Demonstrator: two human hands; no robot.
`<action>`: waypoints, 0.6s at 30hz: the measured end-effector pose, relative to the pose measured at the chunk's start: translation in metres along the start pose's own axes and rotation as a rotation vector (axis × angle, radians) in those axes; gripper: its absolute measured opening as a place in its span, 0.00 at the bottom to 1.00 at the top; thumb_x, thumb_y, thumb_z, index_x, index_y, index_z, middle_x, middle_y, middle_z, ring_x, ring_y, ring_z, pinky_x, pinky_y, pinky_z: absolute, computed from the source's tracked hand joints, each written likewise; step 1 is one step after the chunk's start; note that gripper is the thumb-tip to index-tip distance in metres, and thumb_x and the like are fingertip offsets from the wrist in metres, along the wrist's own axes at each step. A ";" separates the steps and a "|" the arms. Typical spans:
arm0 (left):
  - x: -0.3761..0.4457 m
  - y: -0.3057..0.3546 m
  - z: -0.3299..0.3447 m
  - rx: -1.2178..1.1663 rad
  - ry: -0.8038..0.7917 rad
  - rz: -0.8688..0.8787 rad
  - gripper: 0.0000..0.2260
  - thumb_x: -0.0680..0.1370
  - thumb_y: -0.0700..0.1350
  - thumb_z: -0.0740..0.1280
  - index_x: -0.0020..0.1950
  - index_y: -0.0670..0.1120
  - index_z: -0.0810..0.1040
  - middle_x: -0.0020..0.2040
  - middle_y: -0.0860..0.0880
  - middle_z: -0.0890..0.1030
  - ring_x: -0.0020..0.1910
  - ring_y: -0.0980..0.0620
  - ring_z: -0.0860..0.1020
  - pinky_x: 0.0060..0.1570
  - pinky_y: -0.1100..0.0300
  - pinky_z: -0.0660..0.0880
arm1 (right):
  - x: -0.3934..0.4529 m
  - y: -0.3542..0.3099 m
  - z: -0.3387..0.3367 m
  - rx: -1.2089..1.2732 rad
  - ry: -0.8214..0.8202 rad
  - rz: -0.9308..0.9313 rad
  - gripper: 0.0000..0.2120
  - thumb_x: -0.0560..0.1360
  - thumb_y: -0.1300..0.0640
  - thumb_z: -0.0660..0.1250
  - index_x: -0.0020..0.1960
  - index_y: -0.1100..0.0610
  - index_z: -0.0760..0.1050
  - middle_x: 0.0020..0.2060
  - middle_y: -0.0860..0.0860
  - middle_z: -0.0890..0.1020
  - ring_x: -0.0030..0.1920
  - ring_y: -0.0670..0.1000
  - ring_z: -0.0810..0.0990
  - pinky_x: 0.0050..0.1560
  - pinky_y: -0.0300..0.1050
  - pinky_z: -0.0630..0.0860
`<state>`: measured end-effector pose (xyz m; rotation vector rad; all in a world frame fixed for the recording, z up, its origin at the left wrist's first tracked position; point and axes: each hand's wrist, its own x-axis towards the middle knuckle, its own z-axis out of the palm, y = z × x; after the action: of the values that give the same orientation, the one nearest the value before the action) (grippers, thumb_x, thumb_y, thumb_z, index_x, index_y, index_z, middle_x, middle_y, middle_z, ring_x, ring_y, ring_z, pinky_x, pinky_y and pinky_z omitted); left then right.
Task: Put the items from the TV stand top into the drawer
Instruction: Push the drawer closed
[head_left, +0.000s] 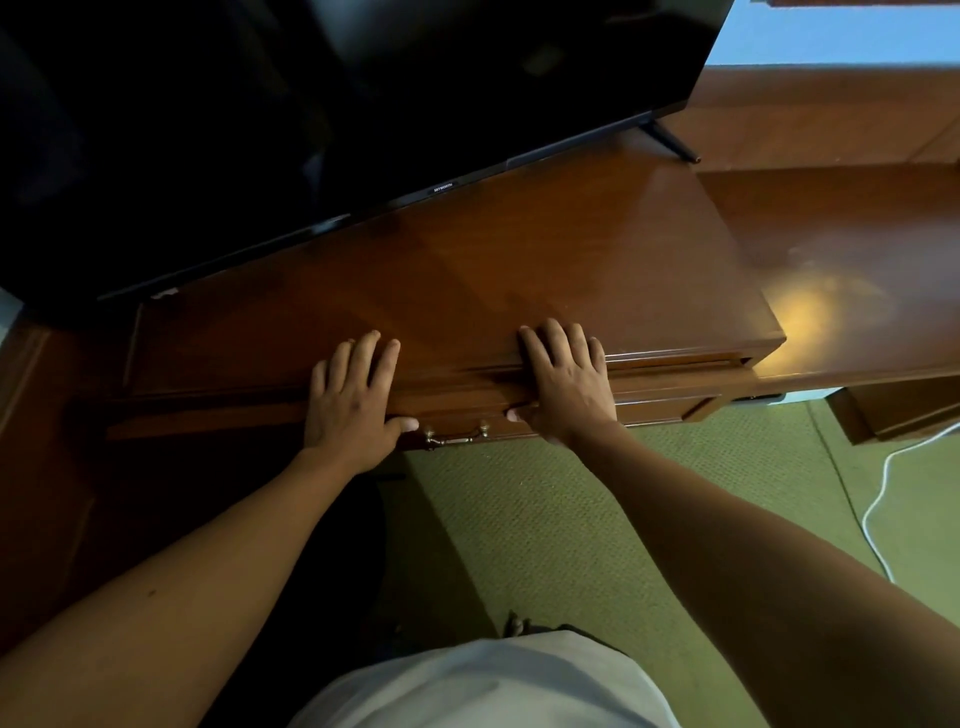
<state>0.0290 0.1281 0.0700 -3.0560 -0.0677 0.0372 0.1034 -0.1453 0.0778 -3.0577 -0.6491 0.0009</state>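
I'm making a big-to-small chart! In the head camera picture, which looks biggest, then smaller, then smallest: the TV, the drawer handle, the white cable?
1. TV, by far the largest.
2. White cable, long but thin.
3. Drawer handle, smallest.

Head camera looks steeply down, seemingly close above the TV stand (519, 270).

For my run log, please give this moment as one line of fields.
left hand: flat on drawer front | right hand: flat on it | handle: between hands, free | stand top: no loose items seen
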 end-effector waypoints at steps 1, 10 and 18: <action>0.003 -0.003 -0.001 -0.003 -0.025 -0.001 0.50 0.71 0.73 0.64 0.82 0.50 0.45 0.82 0.44 0.46 0.80 0.39 0.48 0.75 0.38 0.50 | 0.001 0.000 0.000 0.008 -0.010 -0.004 0.58 0.63 0.32 0.76 0.81 0.52 0.50 0.77 0.56 0.57 0.77 0.63 0.53 0.76 0.65 0.54; 0.009 -0.013 0.000 -0.042 -0.031 -0.008 0.50 0.70 0.77 0.59 0.82 0.55 0.40 0.82 0.47 0.38 0.80 0.39 0.39 0.75 0.34 0.42 | 0.008 0.000 0.000 0.012 -0.113 -0.008 0.58 0.70 0.30 0.69 0.81 0.49 0.35 0.81 0.54 0.38 0.79 0.64 0.37 0.76 0.69 0.44; 0.009 -0.006 0.006 -0.021 0.044 -0.047 0.43 0.75 0.71 0.59 0.82 0.54 0.47 0.83 0.44 0.45 0.80 0.36 0.47 0.74 0.33 0.48 | 0.010 -0.007 0.010 -0.017 -0.054 0.048 0.48 0.76 0.33 0.63 0.82 0.49 0.37 0.82 0.54 0.41 0.80 0.63 0.39 0.77 0.67 0.45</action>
<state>0.0376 0.1346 0.0644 -3.0736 -0.1372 -0.0345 0.1097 -0.1350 0.0684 -3.0986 -0.5807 0.0795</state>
